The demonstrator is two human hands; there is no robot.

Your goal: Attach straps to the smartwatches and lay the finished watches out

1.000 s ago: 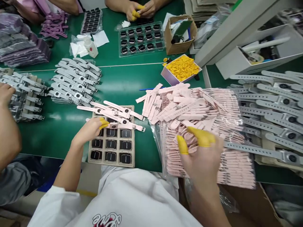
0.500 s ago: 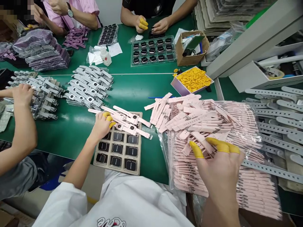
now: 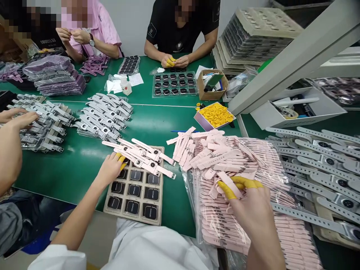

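Our right hand [image 3: 253, 210] pinches one pale pink silicone strap [image 3: 231, 184] from the bagged heap. Our left hand [image 3: 111, 168], fingers curled, presses the few finished pink watches [image 3: 140, 157] lying across the beige tray of black watch faces [image 3: 135, 189]; most faces remain unstrapped.

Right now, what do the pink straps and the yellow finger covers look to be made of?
Pink straps: probably soft silicone or rubber, matte; they lie bent and limp in the pile. Yellow finger covers: likely thin latex, rolled at the rim, stretched tight over the right hand fingers.
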